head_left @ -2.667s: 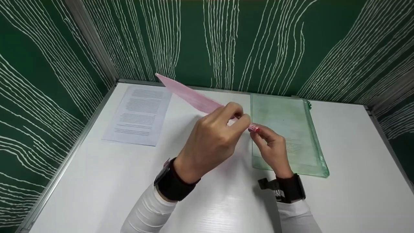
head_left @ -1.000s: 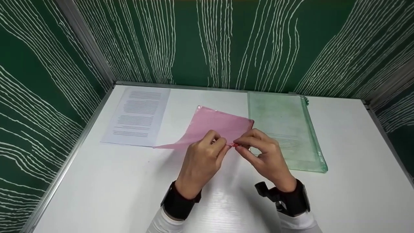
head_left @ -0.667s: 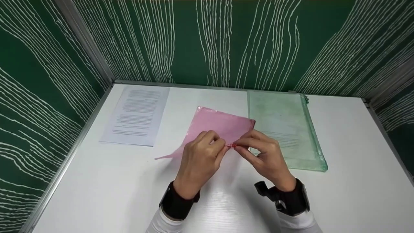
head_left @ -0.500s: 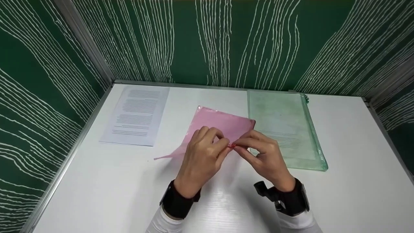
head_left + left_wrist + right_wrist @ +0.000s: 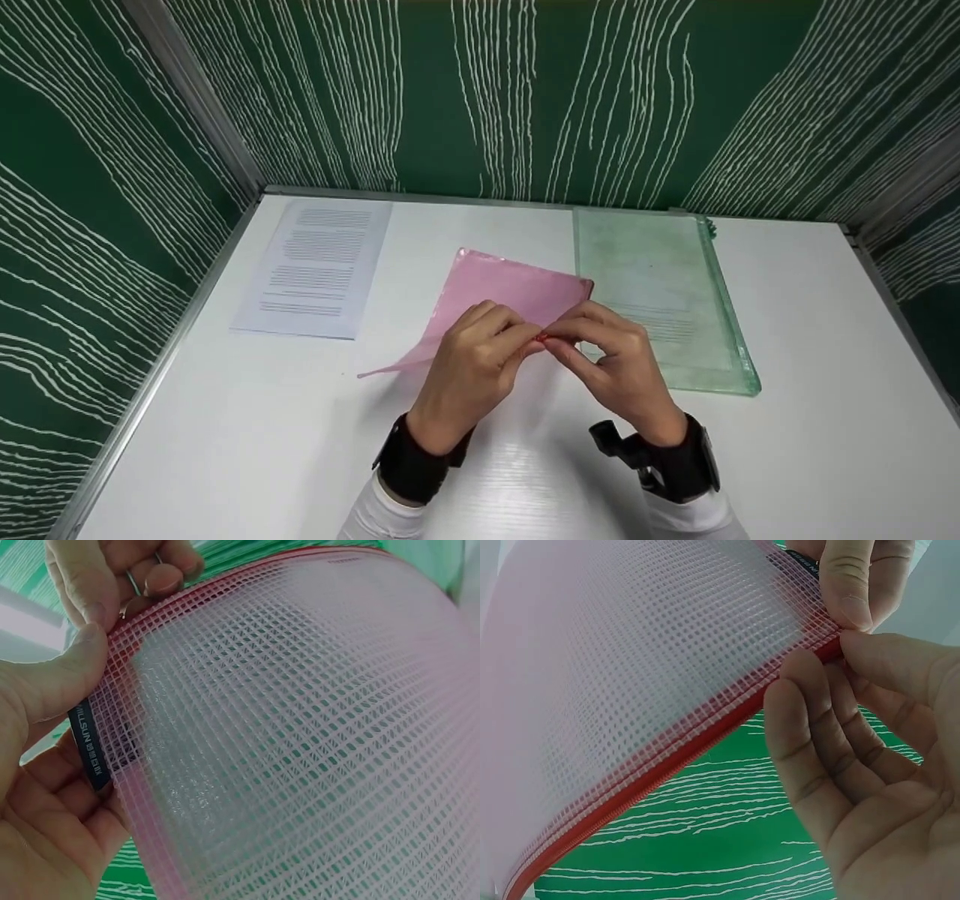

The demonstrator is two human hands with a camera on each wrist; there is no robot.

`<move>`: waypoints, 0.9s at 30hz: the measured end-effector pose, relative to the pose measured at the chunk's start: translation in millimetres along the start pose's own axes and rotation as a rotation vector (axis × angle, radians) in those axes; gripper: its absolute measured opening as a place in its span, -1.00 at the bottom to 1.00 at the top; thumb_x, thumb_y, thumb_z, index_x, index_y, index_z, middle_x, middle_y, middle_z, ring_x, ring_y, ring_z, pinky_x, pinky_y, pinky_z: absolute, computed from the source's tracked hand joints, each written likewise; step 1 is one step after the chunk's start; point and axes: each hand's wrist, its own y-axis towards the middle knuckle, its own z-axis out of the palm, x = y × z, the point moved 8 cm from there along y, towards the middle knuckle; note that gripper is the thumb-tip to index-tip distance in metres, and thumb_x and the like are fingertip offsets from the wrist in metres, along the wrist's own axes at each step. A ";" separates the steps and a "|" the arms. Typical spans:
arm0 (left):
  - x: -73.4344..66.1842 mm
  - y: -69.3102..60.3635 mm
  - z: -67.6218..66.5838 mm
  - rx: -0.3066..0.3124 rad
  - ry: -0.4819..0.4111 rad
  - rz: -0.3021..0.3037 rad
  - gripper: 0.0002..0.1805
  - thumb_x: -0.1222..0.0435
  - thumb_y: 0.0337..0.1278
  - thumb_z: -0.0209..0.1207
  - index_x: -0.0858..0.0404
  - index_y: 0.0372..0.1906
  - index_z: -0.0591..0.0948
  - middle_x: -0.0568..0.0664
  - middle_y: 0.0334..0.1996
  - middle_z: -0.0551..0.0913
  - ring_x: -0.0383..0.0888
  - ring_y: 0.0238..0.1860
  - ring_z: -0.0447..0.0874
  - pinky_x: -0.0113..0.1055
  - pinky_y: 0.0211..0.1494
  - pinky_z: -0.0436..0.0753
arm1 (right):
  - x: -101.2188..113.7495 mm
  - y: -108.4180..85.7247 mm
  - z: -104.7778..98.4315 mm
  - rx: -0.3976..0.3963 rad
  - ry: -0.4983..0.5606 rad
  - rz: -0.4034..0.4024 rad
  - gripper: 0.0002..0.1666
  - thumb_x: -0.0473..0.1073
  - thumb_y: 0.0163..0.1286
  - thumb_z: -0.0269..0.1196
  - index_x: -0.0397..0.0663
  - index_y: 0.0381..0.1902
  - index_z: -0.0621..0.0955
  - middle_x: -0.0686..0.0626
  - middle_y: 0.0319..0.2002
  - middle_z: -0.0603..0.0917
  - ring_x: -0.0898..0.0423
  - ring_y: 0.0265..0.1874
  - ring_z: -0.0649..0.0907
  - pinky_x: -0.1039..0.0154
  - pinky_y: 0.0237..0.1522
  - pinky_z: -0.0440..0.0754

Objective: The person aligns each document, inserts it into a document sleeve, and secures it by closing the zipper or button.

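Observation:
A pink mesh zipper pouch (image 5: 510, 281) is held up over the middle of the white table, its near-left corner drooping. My left hand (image 5: 472, 367) pinches it at one corner, beside a black label (image 5: 90, 746) that shows in the left wrist view. Right against those fingertips, my right hand (image 5: 619, 360) pinches the end of the red zipper (image 5: 667, 757) between thumb and fingers. In the right wrist view the zipper runs along the pouch's edge. Whether a zipper slider sits under the fingertips is hidden.
On the left lies a printed sheet of paper (image 5: 315, 270). A green zipper pouch (image 5: 652, 262) with printed paper showing through lies at the back right, partly behind my right hand. A green wall (image 5: 442, 97) with white lines borders the table.
The pouch, earlier raised and tilted to the upper left, has come down and spread out before the hands. Lately my left fingers have slid right to meet the right fingertips.

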 end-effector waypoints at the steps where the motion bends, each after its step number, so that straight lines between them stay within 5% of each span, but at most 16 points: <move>1: -0.6 0.1 -0.3 -0.005 0.002 0.006 -0.81 0.15 0.05 0.20 0.19 -0.43 0.67 -0.12 -0.52 0.53 -0.24 -0.42 0.44 -0.49 -0.26 0.41 | 0.2 0.0 -0.8 -0.004 -0.001 0.002 -0.75 -0.59 -0.11 0.33 -0.23 -0.46 0.66 -0.04 -0.50 0.58 0.17 -0.50 0.54 0.50 -0.40 0.48; 7: -3.9 0.4 -3.2 -0.055 0.023 0.051 -0.82 0.19 0.02 0.22 0.22 -0.48 0.66 -0.11 -0.56 0.51 -0.24 -0.46 0.42 -0.49 -0.31 0.41 | -3.3 -1.7 -1.3 0.013 0.052 0.052 -0.78 -0.58 -0.03 0.29 -0.19 -0.52 0.61 -0.01 -0.54 0.55 0.20 -0.52 0.53 0.47 -0.42 0.50; 19: -7.2 1.2 -6.1 -0.105 0.029 0.102 -0.87 0.24 -0.02 0.25 0.22 -0.50 0.64 -0.12 -0.57 0.49 -0.23 -0.48 0.40 -0.47 -0.33 0.39 | -33.7 -15.2 9.4 0.074 0.397 0.269 -0.80 -0.55 0.18 0.12 -0.21 -0.45 0.58 -0.14 -0.57 0.56 0.06 -0.60 0.59 0.32 -0.49 0.55; 27: -8.1 1.7 -7.4 -0.109 0.028 0.116 -0.87 0.24 -0.02 0.25 0.23 -0.50 0.64 -0.11 -0.56 0.50 -0.24 -0.47 0.42 -0.48 -0.30 0.41 | -49.3 -22.3 12.4 0.076 0.468 0.310 -0.86 -0.47 0.23 0.13 -0.21 -0.43 0.59 -0.13 -0.57 0.57 0.06 -0.59 0.58 0.28 -0.51 0.53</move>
